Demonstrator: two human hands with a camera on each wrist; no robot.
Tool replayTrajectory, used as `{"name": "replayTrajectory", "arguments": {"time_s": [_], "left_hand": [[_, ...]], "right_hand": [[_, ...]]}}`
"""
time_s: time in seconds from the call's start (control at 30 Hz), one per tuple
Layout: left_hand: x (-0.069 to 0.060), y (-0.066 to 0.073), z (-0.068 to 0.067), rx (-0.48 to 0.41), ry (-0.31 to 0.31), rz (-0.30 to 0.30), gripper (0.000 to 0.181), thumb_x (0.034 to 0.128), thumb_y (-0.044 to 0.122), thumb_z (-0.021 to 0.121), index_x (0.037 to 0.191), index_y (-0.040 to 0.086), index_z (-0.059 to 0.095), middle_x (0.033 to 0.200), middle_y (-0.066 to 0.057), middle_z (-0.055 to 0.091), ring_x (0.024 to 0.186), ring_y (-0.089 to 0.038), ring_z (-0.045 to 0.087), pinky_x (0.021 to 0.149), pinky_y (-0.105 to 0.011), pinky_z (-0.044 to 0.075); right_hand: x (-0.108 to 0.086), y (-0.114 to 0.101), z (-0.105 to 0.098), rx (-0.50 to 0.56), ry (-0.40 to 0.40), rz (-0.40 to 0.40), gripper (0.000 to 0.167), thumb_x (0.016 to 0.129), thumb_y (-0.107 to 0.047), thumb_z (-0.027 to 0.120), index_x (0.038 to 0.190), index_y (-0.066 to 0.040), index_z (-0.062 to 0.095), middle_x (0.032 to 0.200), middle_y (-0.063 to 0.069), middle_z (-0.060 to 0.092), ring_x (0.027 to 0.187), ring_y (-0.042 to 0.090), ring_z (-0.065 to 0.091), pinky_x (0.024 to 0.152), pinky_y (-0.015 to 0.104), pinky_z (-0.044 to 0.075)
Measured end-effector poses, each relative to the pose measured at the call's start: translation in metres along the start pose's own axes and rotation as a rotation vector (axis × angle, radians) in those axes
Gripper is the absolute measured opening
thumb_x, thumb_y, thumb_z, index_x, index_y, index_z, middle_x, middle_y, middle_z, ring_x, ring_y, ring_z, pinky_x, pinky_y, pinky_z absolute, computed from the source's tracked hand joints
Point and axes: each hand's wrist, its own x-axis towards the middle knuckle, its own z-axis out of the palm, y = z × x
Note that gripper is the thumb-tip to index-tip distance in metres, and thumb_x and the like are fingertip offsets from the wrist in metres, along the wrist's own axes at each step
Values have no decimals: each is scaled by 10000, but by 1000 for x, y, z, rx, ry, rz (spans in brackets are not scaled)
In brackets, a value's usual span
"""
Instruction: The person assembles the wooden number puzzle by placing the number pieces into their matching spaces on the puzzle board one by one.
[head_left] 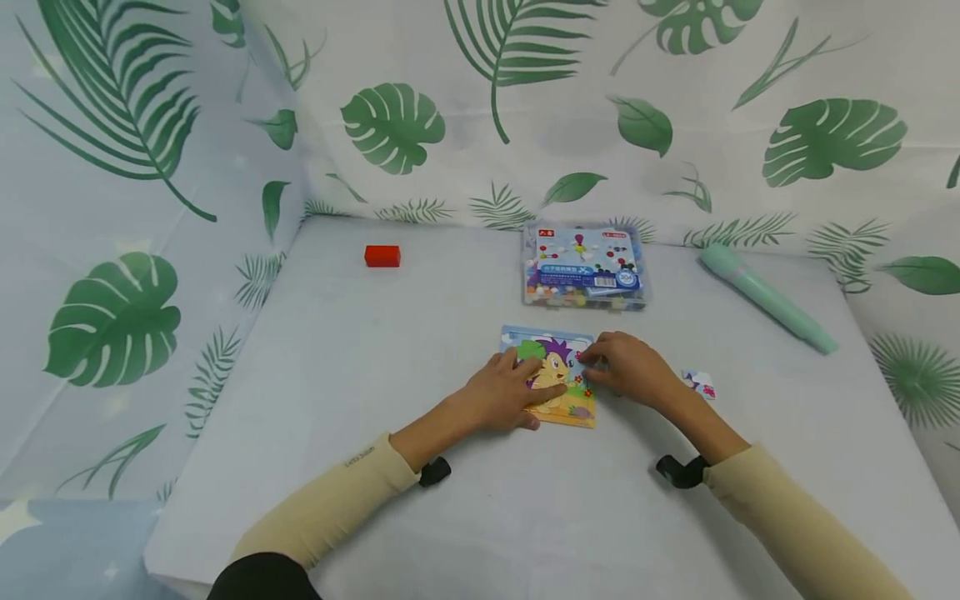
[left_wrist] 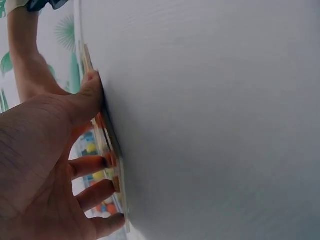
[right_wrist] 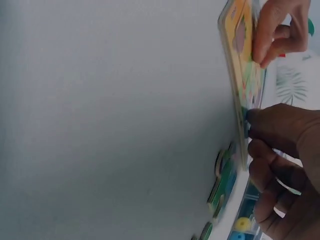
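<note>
A cartoon jigsaw puzzle (head_left: 557,410) in a flat tray lies mid-table, showing a yellow animal with purple hair. My left hand (head_left: 506,392) rests on its left part with fingers spread over the picture; in the left wrist view the thumb of the left hand (left_wrist: 55,140) lies along the near edge. At the puzzle's right side, my right hand (head_left: 630,367) has curled fingers, with thumb and forefinger pinching a puzzle piece (right_wrist: 245,120) at the picture's surface, mostly hidden by the fingertips. Loose green-edged pieces (right_wrist: 223,182) lie beside the board in the right wrist view.
Behind the puzzle stands a clear box (head_left: 585,265) of colourful beads with a printed label. A red block (head_left: 382,256) sits at back left, a mint-green tube-like object (head_left: 768,298) at back right. Another loose puzzle piece (head_left: 701,384) lies by the right forearm.
</note>
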Motion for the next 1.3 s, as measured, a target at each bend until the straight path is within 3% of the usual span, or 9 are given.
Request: {"name": "replayTrajectory", "arguments": {"time_s": [0.13, 0.27, 0.47, 0.63, 0.9, 1.07, 1.2, 1.3], "left_hand": [[1, 4, 3, 42, -6, 7, 624, 981, 610, 426, 1549, 493, 197, 1535, -82, 278, 1210, -344, 373, 1015, -462, 352], [0, 5, 6, 33, 7, -9, 620, 980, 607, 433, 1545, 500, 202, 1541, -68, 267, 1143, -314, 371, 993, -436, 340], [-1, 4, 5, 30, 35, 14, 612, 981, 602, 441, 1544, 489, 230, 1525, -63, 284, 1104, -292, 367, 972, -416, 337], [-1, 5, 2, 17, 22, 8, 611, 983, 595, 449, 1544, 488, 231, 1528, -60, 285, 1156, -310, 369, 1007, -434, 340], [-1, 5, 2, -18, -7, -16, 613, 984, 591, 453, 1543, 493, 221, 1547, -67, 277, 1229, -339, 352, 1048, -466, 315], [1, 6, 3, -23, 7, -1, 605, 989, 581, 452, 1544, 485, 231, 1545, -71, 278, 1200, -335, 360, 1031, -457, 319], [0, 5, 4, -36, 11, -8, 608, 986, 579, 463, 1543, 487, 234, 1547, -67, 277, 1203, -330, 354, 1040, -454, 305], [0, 4, 4, -45, 19, 0, 608, 984, 574, 477, 1540, 483, 251, 1540, -64, 287, 1186, -322, 359, 1030, -443, 306]], "right_hand": [[-4, -1, 3, 24, 19, -6, 183, 859, -147, 771, 1002, -33, 758, 888, 14, 648, 808, 173, 590, 745, 402, 523], [-5, 3, 5, 113, 36, -15, 146, 875, -121, 748, 987, -29, 737, 864, -1, 628, 790, 164, 585, 742, 387, 518], [-4, 11, 5, 213, 8, 14, 58, 945, -93, 657, 975, -55, 689, 836, -12, 596, 746, 170, 529, 693, 353, 487], [-7, 16, 3, 319, -12, 15, 50, 974, -82, 622, 991, -65, 666, 861, -8, 623, 774, 181, 564, 702, 339, 496], [-20, 17, 3, 413, 90, 57, 90, 941, -147, 697, 1002, -94, 738, 856, -22, 686, 762, 180, 613, 674, 286, 505], [-55, 32, -19, 470, 135, 159, 148, 936, -213, 712, 1023, -96, 740, 895, 45, 704, 764, 266, 626, 609, 305, 499], [-99, 55, -38, 469, 105, 251, 206, 944, -239, 702, 1061, -71, 725, 925, 83, 709, 800, 277, 634, 649, 331, 515], [-136, 74, -42, 463, 56, 317, 226, 949, -226, 695, 1091, -50, 716, 935, 73, 710, 815, 247, 638, 686, 313, 526]]}}
